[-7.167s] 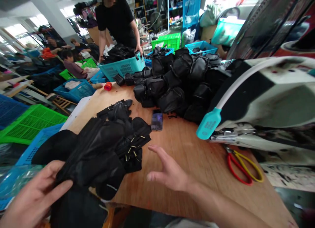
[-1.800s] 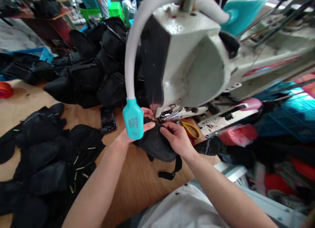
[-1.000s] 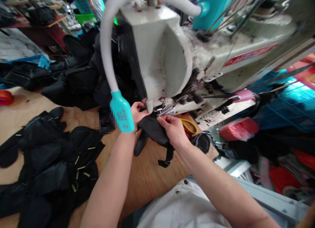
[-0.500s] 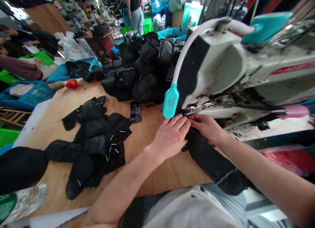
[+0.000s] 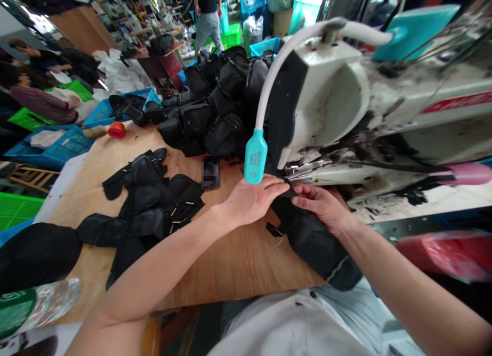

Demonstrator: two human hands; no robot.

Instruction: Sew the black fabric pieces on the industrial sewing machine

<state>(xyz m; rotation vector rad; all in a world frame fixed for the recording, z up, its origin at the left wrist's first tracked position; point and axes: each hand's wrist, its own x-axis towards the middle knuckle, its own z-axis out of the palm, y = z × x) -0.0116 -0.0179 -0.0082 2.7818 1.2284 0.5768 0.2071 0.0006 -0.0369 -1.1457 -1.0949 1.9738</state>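
Observation:
A black fabric piece (image 5: 313,243) with a pale stripe near its lower end lies under both hands at the sewing machine (image 5: 330,89). My left hand (image 5: 255,198) rests on its upper part with fingers stretched toward the needle area, partly behind the turquoise lamp head (image 5: 255,159). On the other side, my right hand (image 5: 321,206) pinches the fabric's edge between thumb and fingers, just below the machine's metal parts. A small loose flap with a thread sticks out on the fabric's left. The needle itself cannot be made out.
Black sewn pieces (image 5: 149,202) lie on the wooden table (image 5: 230,261) at left, near a phone (image 5: 211,172). Behind them is a heap of black pouches (image 5: 215,105). A plastic bottle (image 5: 42,305) lies front left. Other people sit and walk beyond.
My left hand has slid slightly left and its fingers lie flatter. The fabric's lower end has moved left, and my right thumb now shows on top. A person in the background has stepped.

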